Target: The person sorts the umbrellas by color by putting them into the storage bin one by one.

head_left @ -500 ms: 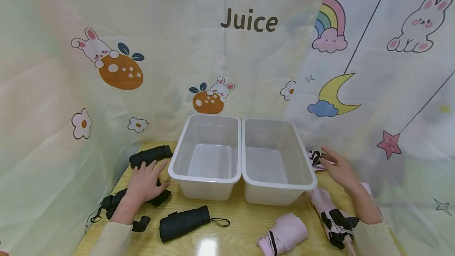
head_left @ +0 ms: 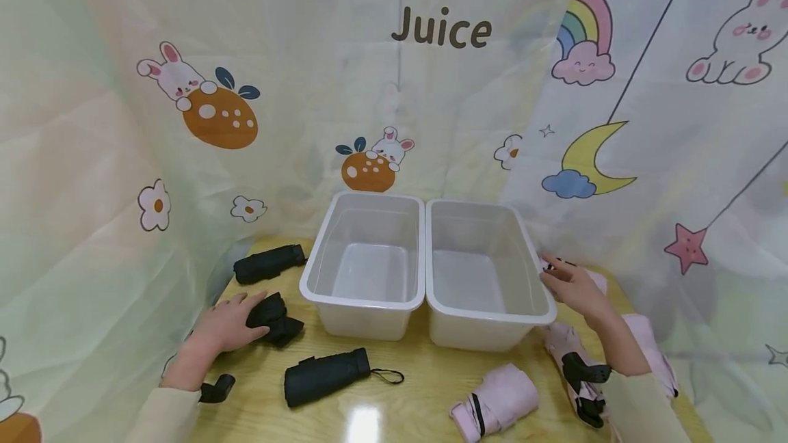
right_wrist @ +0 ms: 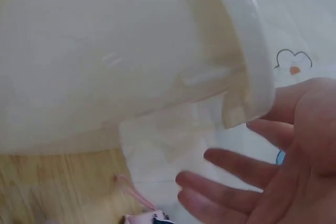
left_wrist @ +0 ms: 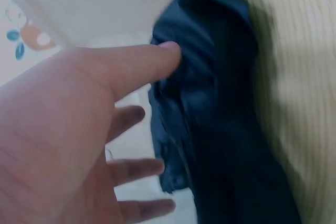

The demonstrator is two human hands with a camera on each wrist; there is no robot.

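My left hand [head_left: 226,327] is over a black folded umbrella [head_left: 277,325] on the left of the table, its fingers extended. In the left wrist view the thumb overlaps the dark cloth of that umbrella [left_wrist: 220,93], and the other fingers spread beside it. At the right bin's outer side, my right hand [head_left: 579,290] has its fingers loosely extended near the rim. A pink folded umbrella with black markings [head_left: 549,266] lies partly hidden behind that hand. The right wrist view shows the hand [right_wrist: 252,161] holding nothing, close to the white bin [right_wrist: 105,66].
Two white bins, a left one [head_left: 371,305] and a right one [head_left: 492,320], stand side by side. Another black umbrella [head_left: 269,264] lies behind, one with a loop [head_left: 326,376] in front. Pink umbrellas [head_left: 501,398] lie at the right. A printed curtain [head_left: 295,87] hangs behind the table.
My left hand has drawn back from beside the rear black umbrella to the nearer one. My right hand has shifted left toward the bin's rim. The head view has shifted slightly.
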